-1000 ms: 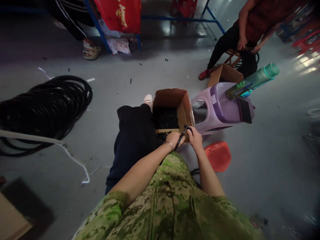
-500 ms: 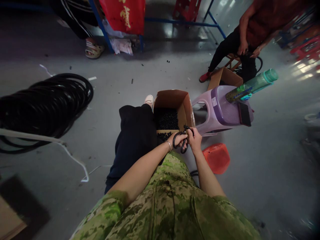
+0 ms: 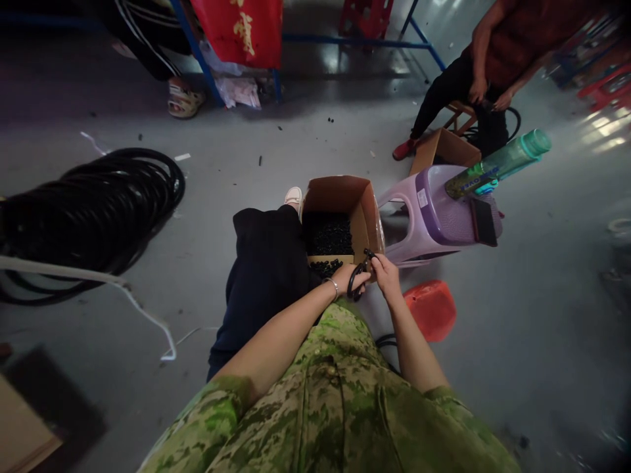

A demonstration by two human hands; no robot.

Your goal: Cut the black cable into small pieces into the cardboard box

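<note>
Running the head view: I have the left hand (image 3: 353,278) wrapped round black-handled scissors (image 3: 355,270) at the near edge of the cardboard box (image 3: 340,194). Right hand (image 3: 388,277) pinches a black tube (image 3: 369,253) by thumb and fingers, end poking out over the box's near right corner, just beside the scissors. Can't tell if blades touch it. Black pieces (image 3: 329,235) lie inside the box; purple stool (image 3: 434,203) stands right of it.
</note>
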